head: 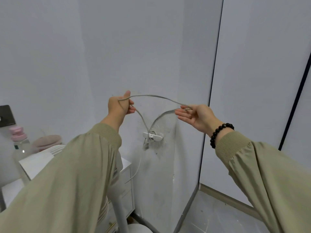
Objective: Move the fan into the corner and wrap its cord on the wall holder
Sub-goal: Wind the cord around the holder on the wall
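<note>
The left hand [120, 106] curls its fingers round the thin grey cord [151, 96], and the right hand [196, 116] pinches it with thumb and first finger. From both hands the cord drops to the small white plastic wall holder [153, 136] below them. The clear pink-capped bottle [21, 147] has a label that looks too blurry to read.

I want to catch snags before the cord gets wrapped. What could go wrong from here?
1. The right hand holds the cord by a thumb pinch alone, so the loop could slip out.
2. Both strands run up from the small wall holder; a hard tug might loosen it or pull off the turns already there.
</note>
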Demonstrator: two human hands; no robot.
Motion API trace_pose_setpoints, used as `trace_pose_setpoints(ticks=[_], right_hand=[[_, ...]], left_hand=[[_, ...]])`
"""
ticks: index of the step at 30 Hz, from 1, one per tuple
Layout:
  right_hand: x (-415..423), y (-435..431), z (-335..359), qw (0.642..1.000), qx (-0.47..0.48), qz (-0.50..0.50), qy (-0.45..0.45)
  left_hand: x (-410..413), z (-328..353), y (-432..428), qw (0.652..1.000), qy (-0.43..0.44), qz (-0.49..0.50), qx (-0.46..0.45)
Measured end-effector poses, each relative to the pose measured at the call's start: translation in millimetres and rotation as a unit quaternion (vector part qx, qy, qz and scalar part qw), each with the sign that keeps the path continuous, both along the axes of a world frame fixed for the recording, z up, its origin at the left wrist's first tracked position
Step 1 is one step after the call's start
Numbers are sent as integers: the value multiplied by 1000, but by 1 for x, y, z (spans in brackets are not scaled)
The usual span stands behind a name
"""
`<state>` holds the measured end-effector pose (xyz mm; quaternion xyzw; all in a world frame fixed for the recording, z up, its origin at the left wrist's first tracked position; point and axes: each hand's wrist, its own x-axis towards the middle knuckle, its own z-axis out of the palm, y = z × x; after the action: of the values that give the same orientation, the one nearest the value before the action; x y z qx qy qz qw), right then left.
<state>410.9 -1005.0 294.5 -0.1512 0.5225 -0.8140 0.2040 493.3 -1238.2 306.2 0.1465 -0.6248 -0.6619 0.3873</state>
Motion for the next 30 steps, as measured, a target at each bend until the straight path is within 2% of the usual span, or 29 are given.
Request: trace_pose_setpoints(ticks=[2,3,4,5,7,8,9,12,14,16,22,24,26,28,30], right_hand=[[3,-1,0,999,-17,31,-27],[4,-2,-1,999,-13,32,-30],[4,-3,-2,999,-4,27,-29],[5,-6,-4,999,11,20,-27],[4,-11,-8,998,51,11,-23],[4,-13,-9,997,72,11,-17],[4,-14,-11,995,95,15,-6],[2,-17,-17,976,205,64,42],[2,-21,-23,945,302,109,65],[-1,-27,-28,930,336,124,78],[-10,-56,-32,940,316,103,78],[-12,-67,-36,938,324,70,95],[-14,-77,-38,925,347,-6,154],[-17,-80,-38,892,383,-80,226],[-22,-76,-41,833,447,-145,294]], left_hand=[[6,2,3,993,-48,-105,-31],[9,-1,3,972,-123,-178,-93],[11,-6,5,928,-214,-255,-169],[12,-13,7,864,-314,-306,-247],[10,-28,12,731,-479,-326,-361],[8,-34,15,693,-520,-314,-389],[4,-41,18,682,-534,-301,-398],[-10,-59,16,739,-493,-263,-378],[-19,-68,16,762,-466,-249,-374],[-24,-75,19,766,-453,-246,-385],[-38,-97,21,751,-444,-231,-430],[-41,-103,23,753,-438,-228,-436],[-43,-106,23,760,-424,-220,-441],[-43,-108,21,761,-413,-207,-455],[-43,-107,16,755,-409,-197,-472]])
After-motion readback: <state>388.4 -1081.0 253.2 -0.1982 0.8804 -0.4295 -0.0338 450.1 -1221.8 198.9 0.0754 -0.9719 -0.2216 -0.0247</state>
